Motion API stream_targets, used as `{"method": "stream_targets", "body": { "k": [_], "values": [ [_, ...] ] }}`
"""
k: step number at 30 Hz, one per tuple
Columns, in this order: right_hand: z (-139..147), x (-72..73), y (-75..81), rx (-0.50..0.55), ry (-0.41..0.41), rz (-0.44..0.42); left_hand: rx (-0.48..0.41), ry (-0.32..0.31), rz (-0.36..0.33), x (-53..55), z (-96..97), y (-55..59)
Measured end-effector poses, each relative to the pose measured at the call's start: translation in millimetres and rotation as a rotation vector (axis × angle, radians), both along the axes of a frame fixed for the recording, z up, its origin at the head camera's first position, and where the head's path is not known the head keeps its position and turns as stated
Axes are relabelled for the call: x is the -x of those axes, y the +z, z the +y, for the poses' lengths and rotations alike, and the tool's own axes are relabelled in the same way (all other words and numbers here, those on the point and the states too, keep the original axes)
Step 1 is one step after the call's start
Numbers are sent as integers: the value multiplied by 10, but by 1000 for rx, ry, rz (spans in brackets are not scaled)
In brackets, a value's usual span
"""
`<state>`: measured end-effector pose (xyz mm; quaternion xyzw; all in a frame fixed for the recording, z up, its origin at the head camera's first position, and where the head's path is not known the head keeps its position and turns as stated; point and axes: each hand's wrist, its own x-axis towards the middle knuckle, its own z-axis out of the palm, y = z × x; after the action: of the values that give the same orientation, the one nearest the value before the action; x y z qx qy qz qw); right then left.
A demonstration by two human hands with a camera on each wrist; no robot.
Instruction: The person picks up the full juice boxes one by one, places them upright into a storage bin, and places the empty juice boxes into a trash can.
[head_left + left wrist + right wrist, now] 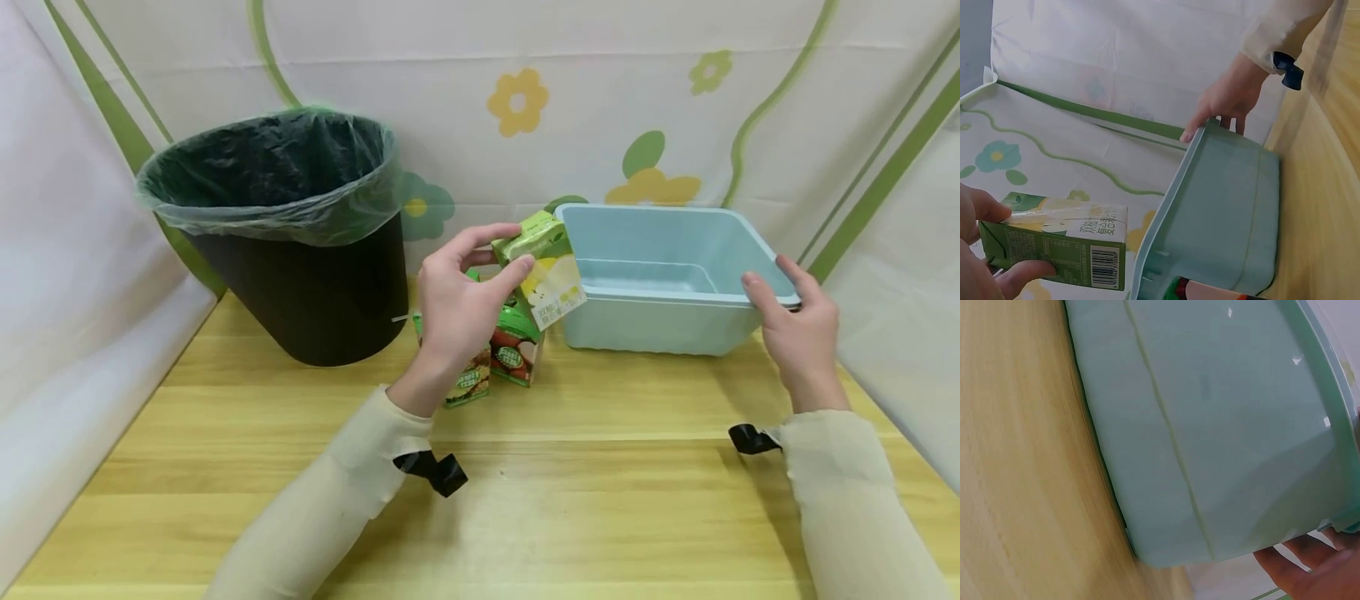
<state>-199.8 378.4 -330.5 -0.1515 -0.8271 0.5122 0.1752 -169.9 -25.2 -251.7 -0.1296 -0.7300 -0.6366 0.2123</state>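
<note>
My left hand (pixel 461 312) pinches a green and yellow juice carton (pixel 553 287) between thumb and fingers. The carton is tilted and held up just left of a light blue plastic tub (pixel 652 327), overlapping its left end in the head view. In the left wrist view the carton's barcode side (pixel 1079 256) shows. My right hand (pixel 806 337) grips the tub's rim at its right front corner. Below the left hand, a red and green carton (pixel 516 354) stands on the table beside another green-edged carton (pixel 471 382), partly hidden by that hand.
A black trash bin (pixel 315 292) lined with a translucent green bag (pixel 341 204) stands at the back left. The wooden table (pixel 570 500) runs back to a white curtain (pixel 450 92) with flower prints. Black straps (pixel 433 472) hang from both sleeves.
</note>
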Motion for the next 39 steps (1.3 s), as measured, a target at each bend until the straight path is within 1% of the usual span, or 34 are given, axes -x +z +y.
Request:
{"method": "stream_targets", "body": {
  "k": [8,12,16,19,22,26,31,36,39],
  "values": [
    [6,3,1,1,9,2,-35,-27,11,177,143,78],
    [-25,16,11,3,15,0,-70,-35,7,255,206,108],
    [-35,29,11,-3,6,-5,-84,-20,22,332,290,127],
    [-24,27,4,-10,0,-6,-66,4,39,382,365,141],
    [-5,22,-7,-8,-3,-4,-52,11,51,434,447,151],
    [18,18,-21,-1,-3,-6,-26,6,58,505,555,146],
    [24,25,-24,1,4,-15,-5,3,28,592,662,123],
    [24,30,-27,-9,16,-1,7,-7,-1,661,759,80],
    [35,18,-26,-11,9,2,21,-24,-16,699,821,54]
  ]
}}
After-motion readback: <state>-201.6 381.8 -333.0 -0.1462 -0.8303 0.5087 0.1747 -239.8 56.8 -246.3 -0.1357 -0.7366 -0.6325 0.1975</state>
